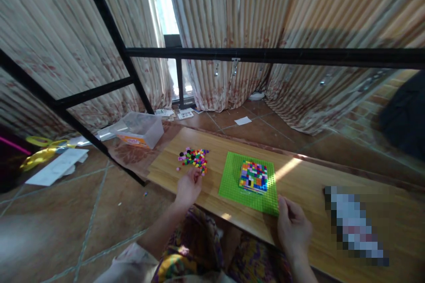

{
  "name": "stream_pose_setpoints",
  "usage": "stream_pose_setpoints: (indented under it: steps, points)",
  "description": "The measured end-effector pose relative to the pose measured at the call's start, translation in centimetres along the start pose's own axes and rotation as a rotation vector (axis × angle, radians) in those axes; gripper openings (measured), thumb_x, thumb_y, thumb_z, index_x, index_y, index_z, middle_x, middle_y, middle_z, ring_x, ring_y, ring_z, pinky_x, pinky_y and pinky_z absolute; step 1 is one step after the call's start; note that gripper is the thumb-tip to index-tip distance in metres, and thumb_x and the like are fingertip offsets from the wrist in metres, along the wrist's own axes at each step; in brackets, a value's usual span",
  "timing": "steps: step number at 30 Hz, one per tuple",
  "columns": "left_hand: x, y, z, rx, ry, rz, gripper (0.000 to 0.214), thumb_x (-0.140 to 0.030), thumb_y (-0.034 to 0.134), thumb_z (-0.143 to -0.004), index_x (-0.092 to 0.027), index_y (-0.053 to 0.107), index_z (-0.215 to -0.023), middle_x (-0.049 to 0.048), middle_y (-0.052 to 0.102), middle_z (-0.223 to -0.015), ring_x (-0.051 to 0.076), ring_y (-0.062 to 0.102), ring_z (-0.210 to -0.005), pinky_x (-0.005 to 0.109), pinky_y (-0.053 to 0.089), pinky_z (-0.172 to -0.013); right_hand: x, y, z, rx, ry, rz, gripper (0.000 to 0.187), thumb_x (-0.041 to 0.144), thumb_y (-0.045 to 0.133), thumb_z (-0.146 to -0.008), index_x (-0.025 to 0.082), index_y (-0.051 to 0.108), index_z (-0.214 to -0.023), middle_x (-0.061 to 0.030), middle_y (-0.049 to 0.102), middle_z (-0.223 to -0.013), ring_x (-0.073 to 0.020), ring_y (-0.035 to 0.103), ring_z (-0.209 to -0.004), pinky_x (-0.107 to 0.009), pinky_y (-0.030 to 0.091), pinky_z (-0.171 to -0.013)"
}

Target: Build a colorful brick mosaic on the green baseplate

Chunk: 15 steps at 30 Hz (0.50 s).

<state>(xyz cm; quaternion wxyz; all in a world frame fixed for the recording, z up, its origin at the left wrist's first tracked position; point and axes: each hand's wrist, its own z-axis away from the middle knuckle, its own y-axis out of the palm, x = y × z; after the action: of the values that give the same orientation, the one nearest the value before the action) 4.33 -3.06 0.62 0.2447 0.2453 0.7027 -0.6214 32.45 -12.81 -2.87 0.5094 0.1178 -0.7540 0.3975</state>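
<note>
Two bare hands work over a low wooden board [308,177], above a lap in patterned cloth [195,247]. Nearest, the right hand [294,226] lies palm down on the board, its fingers loose and spread a little, closed on nothing. Its fingertips sit at the near right corner of a green baseplate [232,185]; whether they press on it or only meet its edge cannot be told. To the right of that hand lies a blurred object [357,225] that cannot be made out.

The left hand [188,188] is farther out and well apart from the right one, with the baseplate between them. Its fingers are curled away from the camera, so whether they pinch a brick cannot be told.

Just beyond its fingertips lies a pile of loose bricks [195,159] in many colours, a few strays scattered beside it. On the baseplate, beyond the right hand and to the right of the left one, stands a square brick build [254,176], several layers high and multicoloured.

Past the pile, off the board's far left end, a clear plastic box [142,128] rests on the floor, with papers [56,166] farther left. A black frame [265,55] crosses in front of the curtains [232,9].
</note>
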Motion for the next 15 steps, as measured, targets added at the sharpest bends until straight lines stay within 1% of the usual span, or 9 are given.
stream_pose_setpoints:
  steps: [3,8,11,15]
  points:
    - [-0.3,0.5,-0.3,0.008,0.041,-0.095,0.013,-0.022,0.05,-0.087,-0.019,0.06,-0.095,0.0036,0.066,-0.094,0.016,0.062,-0.084,0.024,0.042,-0.07,0.2,0.0,0.2,0.015,-0.019,0.017,0.048,0.059,0.05,-0.08,0.016,0.071,-0.088,-0.0124,0.07,-0.093,-0.0247,0.063,-0.086,-0.031,0.045,-0.074]
    - [-0.6,1.1,-0.4,0.049,0.014,-0.266,0.015,-0.027,0.049,-0.088,-0.022,0.059,-0.099,0.0038,0.065,-0.1,0.017,0.062,-0.085,0.025,0.04,-0.067,0.6,0.1,0.1,0.031,-0.028,0.026,0.047,0.058,0.049,-0.081,0.016,0.07,-0.087,-0.0115,0.07,-0.092,-0.024,0.063,-0.085,-0.03,0.045,-0.073]
    - [-0.8,1.2,-0.6,0.056,0.018,-0.315,0.017,-0.031,0.048,-0.09,-0.022,0.058,-0.101,0.0043,0.064,-0.104,0.017,0.062,-0.085,0.025,0.04,-0.066,0.6,0.1,0.0,0.037,-0.036,0.045,0.047,0.058,0.048,-0.082,0.017,0.071,-0.086,-0.0118,0.07,-0.093,-0.0238,0.063,-0.085,-0.03,0.044,-0.072]
    - [-1.0,1.1,-0.7,0.076,0.039,-0.354,0.019,-0.03,0.044,-0.092,-0.022,0.058,-0.102,0.005,0.063,-0.106,0.017,0.062,-0.084,0.025,0.04,-0.065,0.6,0.1,0.0,0.043,-0.043,0.044,0.047,0.058,0.048,-0.082,0.017,0.07,-0.087,-0.0109,0.07,-0.092,-0.0234,0.063,-0.084,-0.03,0.044,-0.072]
